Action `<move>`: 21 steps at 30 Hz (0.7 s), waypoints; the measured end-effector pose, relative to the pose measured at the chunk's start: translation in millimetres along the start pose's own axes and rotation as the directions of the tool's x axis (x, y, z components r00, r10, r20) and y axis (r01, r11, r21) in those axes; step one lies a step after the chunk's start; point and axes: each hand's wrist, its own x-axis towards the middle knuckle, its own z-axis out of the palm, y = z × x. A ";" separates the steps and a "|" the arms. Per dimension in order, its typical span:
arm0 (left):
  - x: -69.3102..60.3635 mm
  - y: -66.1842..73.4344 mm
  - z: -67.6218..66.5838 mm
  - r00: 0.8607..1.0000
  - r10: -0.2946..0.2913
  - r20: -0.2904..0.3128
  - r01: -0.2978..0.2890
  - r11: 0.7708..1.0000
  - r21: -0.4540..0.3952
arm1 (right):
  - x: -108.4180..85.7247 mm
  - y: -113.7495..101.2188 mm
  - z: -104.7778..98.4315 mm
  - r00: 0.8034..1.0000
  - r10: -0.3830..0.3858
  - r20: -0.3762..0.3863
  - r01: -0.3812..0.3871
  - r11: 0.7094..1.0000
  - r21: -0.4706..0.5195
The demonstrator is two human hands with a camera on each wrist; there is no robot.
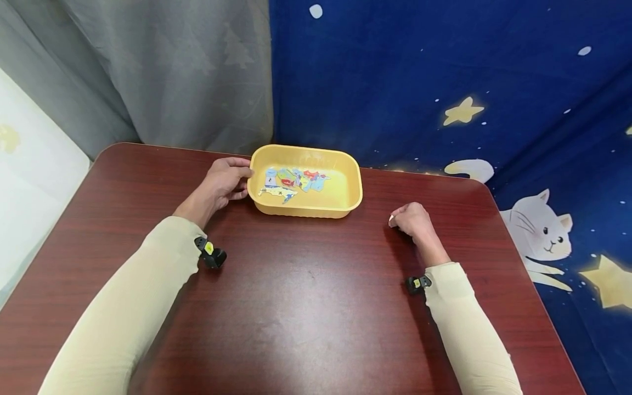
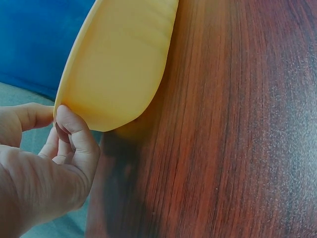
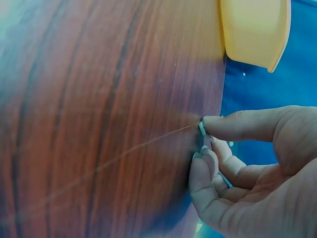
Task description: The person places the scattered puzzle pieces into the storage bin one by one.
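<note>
A yellow plastic basin (image 1: pixel 343 206) stands near the back edge of the table. Flat, colourful map-like pieces (image 1: pixel 277 192) lie in it, mostly toward its left side. My left hand (image 1: pixel 224 178) pinches the basin's left rim; in the left wrist view the thumb and a finger of that hand (image 2: pixel 54 158) meet at the yellow wall. To the right of the basin, and apart from it, my right hand (image 1: pixel 413 219) is low over the table. Between its thumb and fingers it pinches a small, thin, whitish piece (image 3: pixel 202 127), largely hidden, so its exact kind cannot be made out.
The dark red wood-grain table (image 1: pixel 296 285) has rounded back corners. Behind it hang a grey curtain (image 1: pixel 197 71) and a blue curtain (image 1: pixel 370 71) with stars and a cat. A small black camera (image 1: pixel 212 255) is strapped to the left wrist, another (image 1: pixel 416 284) to the right.
</note>
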 end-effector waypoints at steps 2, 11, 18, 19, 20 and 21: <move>0.3 0.1 0.2 1.000 -0.001 -0.003 0.001 1.000 0.003 | 1.1 0.6 -0.6 1.000 0.009 0.012 -0.009 1.000 0.024; 0.7 0.0 1.2 1.000 -0.010 -0.009 0.011 1.000 0.020 | 9.5 -2.3 -12.0 0.995 0.022 0.098 -0.046 0.967 0.250; 0.7 -0.1 0.6 1.000 -0.007 -0.014 0.008 1.000 0.020 | 14.7 -16.5 -27.4 0.990 0.002 0.141 -0.065 0.894 0.443; 0.7 0.0 0.5 1.000 -0.008 -0.015 0.008 1.000 0.020 | 15.3 -19.4 -29.5 0.990 0.001 0.143 -0.068 0.884 0.463; 0.5 0.3 0.7 1.000 -0.008 -0.016 0.009 1.000 0.020 | 16.0 -21.9 -32.1 0.989 -0.002 0.147 -0.069 0.875 0.480; 0.5 0.5 0.9 1.000 -0.009 -0.015 0.009 1.000 0.020 | 16.7 -24.5 -34.7 0.988 -0.007 0.151 -0.070 0.865 0.496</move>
